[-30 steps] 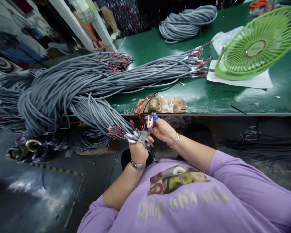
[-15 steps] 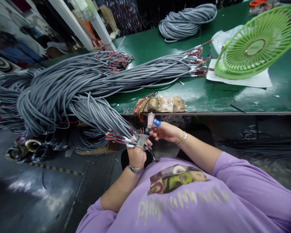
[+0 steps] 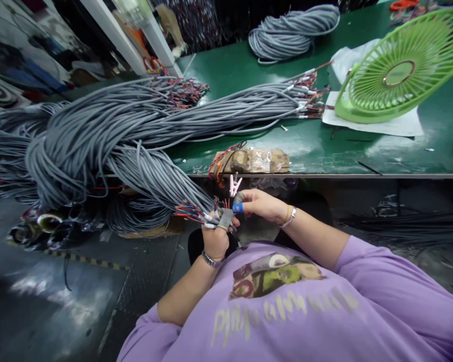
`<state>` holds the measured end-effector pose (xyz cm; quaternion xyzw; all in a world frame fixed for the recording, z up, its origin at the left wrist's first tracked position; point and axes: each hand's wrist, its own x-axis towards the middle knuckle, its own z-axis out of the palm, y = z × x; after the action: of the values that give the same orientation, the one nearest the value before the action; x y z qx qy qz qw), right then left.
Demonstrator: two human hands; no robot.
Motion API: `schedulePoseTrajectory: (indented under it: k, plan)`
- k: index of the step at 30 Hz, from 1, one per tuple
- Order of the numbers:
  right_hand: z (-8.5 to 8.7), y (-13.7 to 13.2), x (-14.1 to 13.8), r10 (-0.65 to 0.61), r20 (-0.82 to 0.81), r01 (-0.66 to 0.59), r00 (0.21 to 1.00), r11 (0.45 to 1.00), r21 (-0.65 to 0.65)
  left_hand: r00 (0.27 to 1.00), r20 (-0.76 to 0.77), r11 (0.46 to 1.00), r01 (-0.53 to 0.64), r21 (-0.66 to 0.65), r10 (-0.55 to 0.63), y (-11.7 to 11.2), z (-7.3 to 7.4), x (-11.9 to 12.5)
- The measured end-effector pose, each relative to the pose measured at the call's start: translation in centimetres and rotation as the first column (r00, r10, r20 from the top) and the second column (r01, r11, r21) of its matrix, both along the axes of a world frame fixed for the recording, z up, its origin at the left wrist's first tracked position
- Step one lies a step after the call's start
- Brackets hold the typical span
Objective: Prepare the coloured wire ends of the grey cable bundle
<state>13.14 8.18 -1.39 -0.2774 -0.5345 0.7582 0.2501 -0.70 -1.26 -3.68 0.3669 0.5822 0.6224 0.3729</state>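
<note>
Pointing left: coloured wires (image 3: 191, 211) in left hand (image 3: 215, 242), axis seemingly near level.

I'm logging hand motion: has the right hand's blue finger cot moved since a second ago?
Yes: the blue finger cot on the right hand has shifted down the picture, from the green tabletop's front edge to clearly below it.

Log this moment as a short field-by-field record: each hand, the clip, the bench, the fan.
Left hand: gripping grey round cables near their multicoloured wire ends, by a flat grey band
Right hand: blue finger cover on one digit; pinching a small grey ribbed piece
Clip: pink clothespin-style clip, just beyond the right hand; contact unclear
Bench: green tabletop; tape-covered brown wooden block at front edge
Fan: green plastic fan, tilted, on white paper
</note>
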Motion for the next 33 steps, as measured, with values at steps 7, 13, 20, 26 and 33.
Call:
schedulePoseTrajectory:
  k: [7,13,20,26,33]
  plan:
    - [-0.6,-1.0,-0.2,-0.096,-0.042,0.09,0.995,0.989,-0.114,1.0,-0.008,0.998,-0.01,-0.055,0.009,0.3,0.1,0.3]
    - [-1.4,0.7,0.1,-0.414,-0.079,0.334,0.907,0.82,-0.466,1.0,-0.001,0.999,0.018,-0.041,-0.018,0.0,0.1,-0.1]
    - [-1.6,-0.2,1.3,-0.204,-0.035,0.166,0.978,0.873,-0.459,1.0,0.021,1.0,-0.018,-0.023,0.018,0.1,-0.4,-0.1]
    - [-0.9,-1.9,-0.2,-0.146,0.005,0.144,0.989,0.972,-0.185,1.0,-0.008,1.0,-0.007,-0.026,0.007,0.1,-0.4,0.1]
    - [-0.9,-2.3,-1.1,-0.211,-0.077,0.198,0.975,0.97,-0.142,0.98,-0.106,0.985,0.159,-0.068,-0.165,-0.3,0.0,-0.7]
